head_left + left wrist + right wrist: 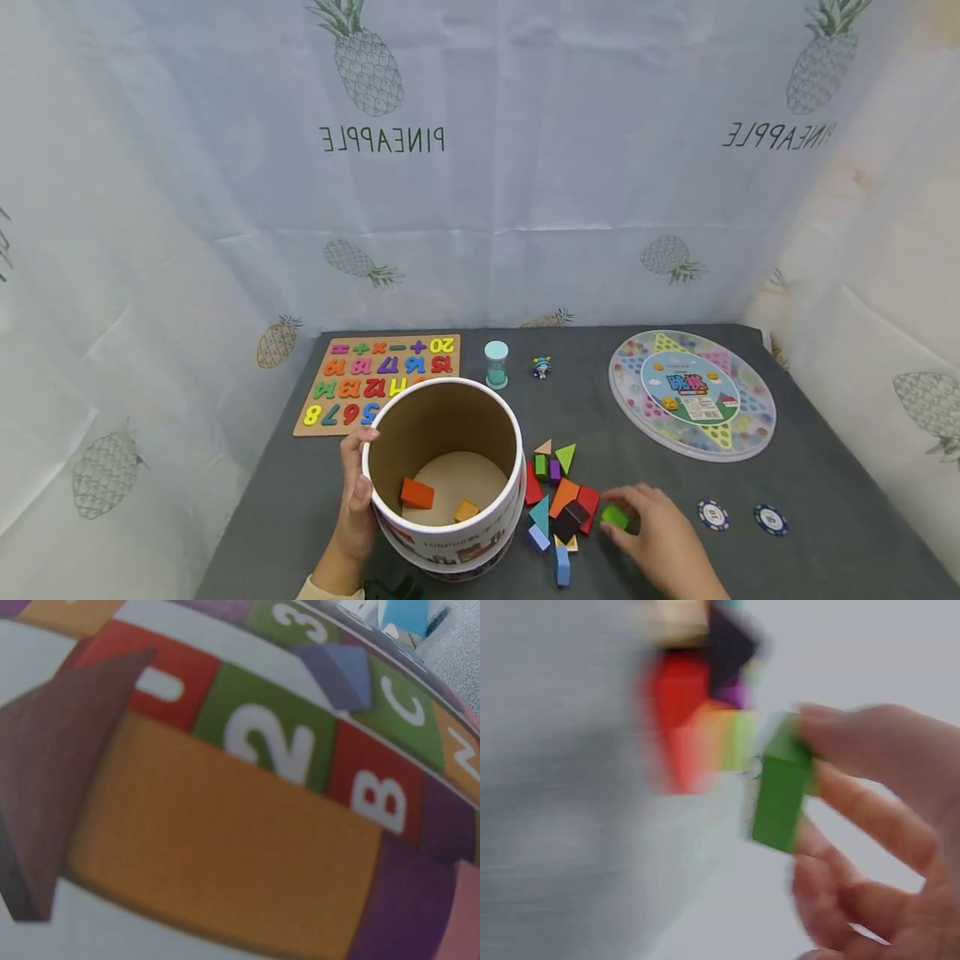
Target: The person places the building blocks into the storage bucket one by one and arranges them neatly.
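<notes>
My left hand [356, 510] grips the near-left side of a round white bucket [519, 433], with its thumb near the rim. The bucket leans toward me, and inside lie a red-orange block [417, 493] and a yellow-orange block [466, 511]. Printed letters and numbers on the bucket wall [225, 832] fill the left wrist view. Between thumb and fingers, my right hand [660, 533] pinches a green block [780, 795]. Just left of that hand sits a loose pile of coloured wooden blocks, among them a red block [589, 505] and a dark block [567, 522].
Behind the bucket lies a number puzzle board [352, 388]. A teal sand timer [496, 365] and a small figurine [542, 367] stand at the back. A round game board [693, 396] is at the far right, with two poker chips [713, 515] in front. Pineapple-print cloth [495, 192] surrounds the dark table.
</notes>
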Available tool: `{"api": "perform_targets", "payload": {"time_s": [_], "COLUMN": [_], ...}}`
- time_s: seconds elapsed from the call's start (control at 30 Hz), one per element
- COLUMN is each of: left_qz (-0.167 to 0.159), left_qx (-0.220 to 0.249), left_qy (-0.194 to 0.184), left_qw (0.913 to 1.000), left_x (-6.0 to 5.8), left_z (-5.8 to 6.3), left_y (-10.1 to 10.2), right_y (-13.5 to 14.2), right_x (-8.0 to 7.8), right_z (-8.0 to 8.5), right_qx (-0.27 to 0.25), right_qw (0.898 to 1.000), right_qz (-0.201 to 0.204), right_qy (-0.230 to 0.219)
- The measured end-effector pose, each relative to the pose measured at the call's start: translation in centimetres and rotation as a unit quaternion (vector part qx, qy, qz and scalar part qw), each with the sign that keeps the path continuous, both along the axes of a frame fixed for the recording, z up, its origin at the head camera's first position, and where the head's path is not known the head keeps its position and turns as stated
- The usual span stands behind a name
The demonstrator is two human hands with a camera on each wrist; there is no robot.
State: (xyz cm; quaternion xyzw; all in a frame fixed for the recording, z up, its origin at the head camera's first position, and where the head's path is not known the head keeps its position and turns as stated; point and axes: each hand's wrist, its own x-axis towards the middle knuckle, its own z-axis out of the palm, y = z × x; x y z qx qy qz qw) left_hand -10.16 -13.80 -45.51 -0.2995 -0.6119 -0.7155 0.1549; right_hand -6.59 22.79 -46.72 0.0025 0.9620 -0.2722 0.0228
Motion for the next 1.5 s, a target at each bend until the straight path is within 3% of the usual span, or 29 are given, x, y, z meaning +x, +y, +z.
{"api": "perform_targets", "payload": {"time_s": [0.07,0.17,0.23,0.3,0.37,0.47,0.57,0.7,0.77,0.83,0.93,1.0,1.1,1.2,1.33,1.5], "left_qz": [0.001,-0.002,-0.005,-0.011,-0.018,-0.026,-0.028,-0.013,-0.001,0.009,0.014,0.015,0.016,0.023,0.035,0.045], "left_qx": [-0.003,-0.005,-0.005,-0.005,-0.002,-0.003,-0.006,-0.009,-0.011,-0.012,-0.005,0.0,0.001,0.002,0.002,-0.006], "left_qy": [0.003,0.003,0.001,-0.001,-0.001,0.0,0.003,0.01,0.008,0.002,-0.01,-0.011,-0.01,-0.007,-0.003,0.051], "left_qw": [1.0,1.0,1.0,0.9999,0.9998,0.9997,0.9996,0.9998,0.9999,0.9999,0.9998,0.9998,0.9998,0.9997,0.9994,0.9977], "left_x": [-0.1,-0.5,-0.7,-0.9,-1.0,-1.0,-1.0,-0.9,-0.7,-0.4,0.0,0.2,0.3,0.3,0.1,0.0], "left_z": [0.1,0.2,0.2,0.1,0.0,-0.3,-0.5,-0.4,-0.3,-0.1,0.0,0.0,0.0,0.0,0.0,-0.3], "left_y": [0.0,0.0,0.1,0.3,0.6,1.0,1.3,1.4,1.2,1.0,0.6,0.3,0.3,0.3,0.0,-1.3], "right_y": [-0.9,-3.2,-5.2,-7.2,-8.9,-10.6,-10.9,-9.5,-8.3,-6.8,-4.7,-3.5,-1.8,-0.8,-0.5,-0.7], "right_x": [-0.2,-0.8,-1.3,-2.0,-2.7,-3.5,-3.7,-3.4,-3.1,-2.6,-1.8,-1.2,-0.1,0.7,1.3,1.6], "right_z": [2.6,6.5,8.5,9.7,10.1,9.7,9.1,8.6,8.0,7.0,4.7,2.8,-0.2,-2.5,-3.8,-3.6], "right_qx": [-0.035,-0.132,-0.202,-0.23,-0.225,-0.197,-0.194,-0.194,-0.181,-0.159,-0.107,-0.067,-0.041,-0.046,-0.054,-0.054], "right_qw": [0.995,0.965,0.936,0.921,0.919,0.929,0.931,0.918,0.922,0.939,0.978,0.992,0.992,0.984,0.984,0.982], "right_qz": [-0.001,0.041,0.096,0.144,0.176,0.184,0.173,0.148,0.117,0.082,0.053,0.068,0.115,0.14,0.123,0.115], "right_qy": [0.094,0.224,0.27,0.279,0.271,0.255,0.257,0.313,0.322,0.295,0.171,0.08,-0.036,-0.099,-0.117,-0.139]}}
